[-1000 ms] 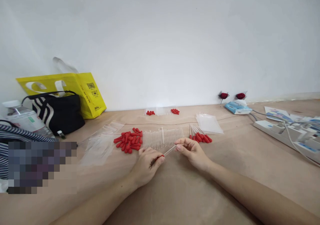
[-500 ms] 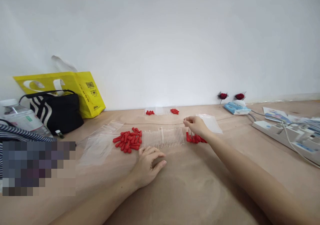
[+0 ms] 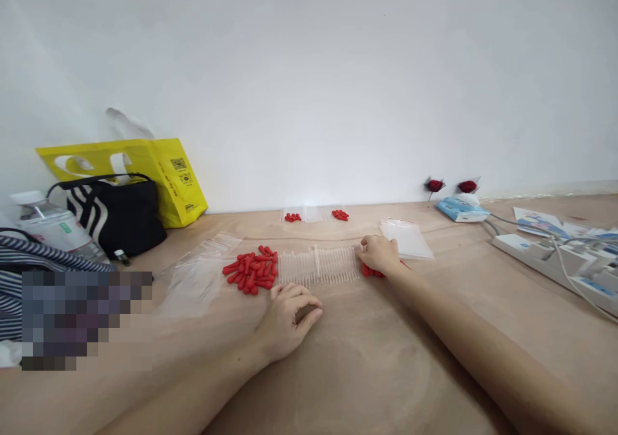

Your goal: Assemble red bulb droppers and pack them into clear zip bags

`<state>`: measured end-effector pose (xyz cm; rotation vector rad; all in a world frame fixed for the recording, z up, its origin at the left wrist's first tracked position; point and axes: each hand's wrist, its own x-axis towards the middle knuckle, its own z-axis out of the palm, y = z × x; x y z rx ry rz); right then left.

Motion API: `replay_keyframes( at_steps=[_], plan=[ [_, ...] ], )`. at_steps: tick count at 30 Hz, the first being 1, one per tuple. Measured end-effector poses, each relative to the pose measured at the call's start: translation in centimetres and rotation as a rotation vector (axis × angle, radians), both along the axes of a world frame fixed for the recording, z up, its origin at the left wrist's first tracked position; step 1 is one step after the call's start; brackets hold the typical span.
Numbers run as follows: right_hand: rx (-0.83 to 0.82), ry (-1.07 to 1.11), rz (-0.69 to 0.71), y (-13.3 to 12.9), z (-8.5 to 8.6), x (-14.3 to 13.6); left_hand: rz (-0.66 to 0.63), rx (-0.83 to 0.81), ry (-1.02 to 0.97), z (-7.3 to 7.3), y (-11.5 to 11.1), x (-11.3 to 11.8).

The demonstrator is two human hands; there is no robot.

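Observation:
My left hand rests on the table just below the row of thin clear sticks, its fingers apart and nothing in it. A heap of red drop-shaped pieces lies at the row's left end. At the right end, my right hand is over a smaller group of red pieces and partly hides them. Its fingers are bent close together at the last sticks; what they hold, if anything, is too small to make out.
Clear plastic bags lie on the left, and more bags on the right. Bagged red pieces lie near the wall. A yellow bag, black bag, tissue pack and power strip stand around.
My right hand has lowered onto the right-hand red pieces and covers more of them. The stick and red piece seen under its fingertips are now hidden. My left hand has stayed in place.

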<state>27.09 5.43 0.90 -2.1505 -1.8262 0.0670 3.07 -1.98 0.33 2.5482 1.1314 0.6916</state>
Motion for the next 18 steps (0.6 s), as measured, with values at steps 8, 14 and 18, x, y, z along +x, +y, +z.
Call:
replay_keyframes(
  at_steps=[8, 14, 18],
  plan=[
    [-0.010, -0.100, 0.112, -3.2, -0.1, 0.2, 0.068, -0.004, -0.010, 0.2, -0.2, 0.3],
    [-0.047, -0.112, 0.141, -2.8, 0.4, 0.6, 0.136, -0.003, -0.020, 0.1, -0.2, 0.1],
    [-0.072, -0.096, 0.152, -2.9, 0.7, 0.5, 0.186, 0.004, -0.023, -0.1, -0.2, -0.1]
  ],
)
